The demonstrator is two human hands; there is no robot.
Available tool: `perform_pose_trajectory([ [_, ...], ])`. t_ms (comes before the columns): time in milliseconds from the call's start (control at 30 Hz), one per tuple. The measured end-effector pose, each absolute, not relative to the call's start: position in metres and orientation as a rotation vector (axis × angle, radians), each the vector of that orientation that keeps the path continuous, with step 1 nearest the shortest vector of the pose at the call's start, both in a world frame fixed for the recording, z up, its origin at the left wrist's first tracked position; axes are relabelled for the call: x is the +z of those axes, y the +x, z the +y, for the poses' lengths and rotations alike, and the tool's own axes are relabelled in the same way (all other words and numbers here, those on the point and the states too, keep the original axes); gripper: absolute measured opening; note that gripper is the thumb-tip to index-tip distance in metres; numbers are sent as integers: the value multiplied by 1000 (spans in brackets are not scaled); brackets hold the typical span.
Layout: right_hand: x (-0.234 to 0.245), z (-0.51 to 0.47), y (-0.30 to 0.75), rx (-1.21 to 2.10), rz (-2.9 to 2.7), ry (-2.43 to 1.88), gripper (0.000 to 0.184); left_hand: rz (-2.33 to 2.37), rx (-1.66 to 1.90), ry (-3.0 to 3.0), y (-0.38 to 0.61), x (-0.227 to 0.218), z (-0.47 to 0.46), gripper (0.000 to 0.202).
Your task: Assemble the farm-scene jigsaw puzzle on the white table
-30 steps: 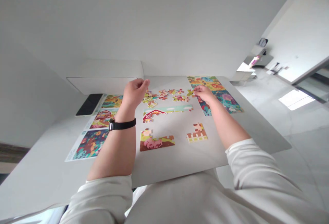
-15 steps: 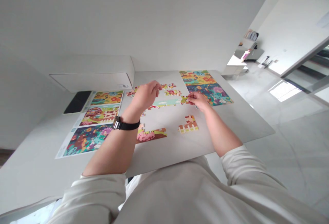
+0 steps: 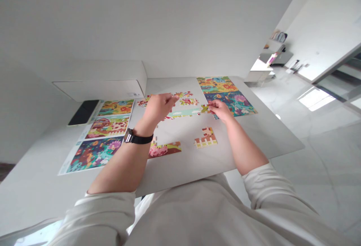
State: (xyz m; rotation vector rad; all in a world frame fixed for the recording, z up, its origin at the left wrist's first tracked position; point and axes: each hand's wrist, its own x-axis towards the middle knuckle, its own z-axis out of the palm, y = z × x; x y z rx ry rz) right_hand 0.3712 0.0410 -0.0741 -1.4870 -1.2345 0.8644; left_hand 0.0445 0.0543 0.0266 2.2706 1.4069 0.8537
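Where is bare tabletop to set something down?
Bare tabletop lies between the puzzle's sky strip, pig section and fence section, and between right forearm and the table's right edge. It's crowded farther back: loose puzzle pieces by the left hand, a green piece in the right hand.

Desk (image 3: 186, 172): lt-grey top. Far edge, L side: white box (image 3: 98, 89); dk phone (image 3: 84, 113) nr its front. Pic sheet (image 3: 93, 136), 3 scenes, twd L edge, just R of phone. Lion pic (image 3: 217, 84) & dk-blue pic (image 3: 239, 105) by far R corner. Loose pcs (image 3: 189, 101) twd far edge, ctr, partly hidden. Sky strip (image 3: 184, 113) mid-desk; pig section (image 3: 166, 149) & fence section (image 3: 207, 141) nr near edge, apart.
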Motion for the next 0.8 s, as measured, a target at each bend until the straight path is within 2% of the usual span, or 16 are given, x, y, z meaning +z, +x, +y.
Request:
perform_pose_trajectory([
  [100, -73, 41, 370, 855, -1240, -1484, 18, 1385, 908, 2260, 46, 27, 53, 58],
  [433, -84, 39, 361, 904, -1398, -1566, 18, 1219, 874, 2313, 56, 6, 60, 28],
  [800, -75, 31, 338, 453, -1798, -1976, 9, 792, 317, 2781, 98, -59, 39, 51],
])
